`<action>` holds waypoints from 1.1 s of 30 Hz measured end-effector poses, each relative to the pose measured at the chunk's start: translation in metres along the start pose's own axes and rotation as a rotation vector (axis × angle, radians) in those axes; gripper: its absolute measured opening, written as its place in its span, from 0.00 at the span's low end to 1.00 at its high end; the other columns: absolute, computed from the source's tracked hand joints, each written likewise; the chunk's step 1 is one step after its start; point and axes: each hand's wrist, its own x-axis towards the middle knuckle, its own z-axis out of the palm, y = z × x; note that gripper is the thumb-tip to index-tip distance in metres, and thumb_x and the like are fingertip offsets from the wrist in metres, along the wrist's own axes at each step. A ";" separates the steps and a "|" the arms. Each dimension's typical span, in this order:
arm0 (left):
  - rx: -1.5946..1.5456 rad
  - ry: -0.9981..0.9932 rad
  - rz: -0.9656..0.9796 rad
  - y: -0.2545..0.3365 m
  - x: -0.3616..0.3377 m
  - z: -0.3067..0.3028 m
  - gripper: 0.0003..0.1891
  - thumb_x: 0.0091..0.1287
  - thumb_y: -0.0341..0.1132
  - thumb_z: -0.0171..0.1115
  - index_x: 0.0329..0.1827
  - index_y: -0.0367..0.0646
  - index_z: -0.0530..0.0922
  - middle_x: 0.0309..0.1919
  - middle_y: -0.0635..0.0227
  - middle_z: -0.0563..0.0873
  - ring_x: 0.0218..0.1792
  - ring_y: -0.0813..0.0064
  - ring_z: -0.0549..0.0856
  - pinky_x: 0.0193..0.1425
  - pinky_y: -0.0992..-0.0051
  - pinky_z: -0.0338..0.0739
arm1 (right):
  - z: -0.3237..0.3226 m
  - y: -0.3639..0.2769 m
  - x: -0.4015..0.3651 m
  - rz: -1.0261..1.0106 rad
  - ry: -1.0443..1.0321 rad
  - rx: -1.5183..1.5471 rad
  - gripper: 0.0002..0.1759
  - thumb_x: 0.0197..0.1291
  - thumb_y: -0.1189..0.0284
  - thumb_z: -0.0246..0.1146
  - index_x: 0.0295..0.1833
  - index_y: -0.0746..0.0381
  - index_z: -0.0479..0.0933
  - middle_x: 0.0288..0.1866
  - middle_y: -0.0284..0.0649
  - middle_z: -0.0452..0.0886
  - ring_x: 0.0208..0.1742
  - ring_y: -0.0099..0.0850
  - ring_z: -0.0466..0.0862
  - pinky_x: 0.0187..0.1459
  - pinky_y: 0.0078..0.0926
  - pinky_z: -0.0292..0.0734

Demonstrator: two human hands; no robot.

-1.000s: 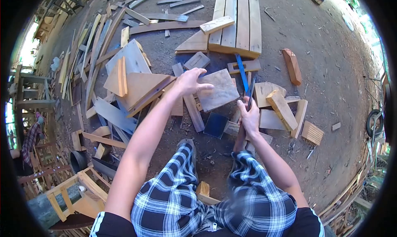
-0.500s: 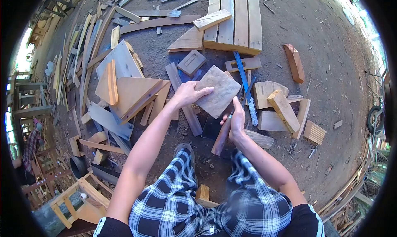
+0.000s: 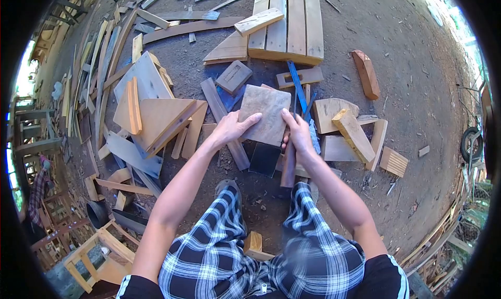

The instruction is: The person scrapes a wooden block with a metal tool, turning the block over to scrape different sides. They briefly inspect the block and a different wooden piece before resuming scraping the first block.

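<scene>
Over the scrap-littered dirt [image 3: 412,59], I note the grey square board [image 3: 263,111] held at both sides: left hand [image 3: 229,128] clamped on its left edge, right hand [image 3: 300,135] wrapped around a brown stick [image 3: 288,169], thumb against the board.

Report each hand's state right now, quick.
Left hand: closed on the left edge of the grey square board.
Right hand: closed on the board's right edge; a brown wooden stick sits under it, grip on that unclear.
</scene>
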 end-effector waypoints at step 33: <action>0.769 0.506 0.312 0.022 -0.035 0.045 0.54 0.62 0.64 0.60 0.76 0.30 0.47 0.75 0.42 0.49 0.76 0.50 0.50 0.78 0.51 0.45 | -0.031 -0.022 0.013 -0.836 0.201 -0.964 0.30 0.70 0.64 0.54 0.69 0.72 0.60 0.45 0.57 0.79 0.45 0.53 0.81 0.47 0.42 0.77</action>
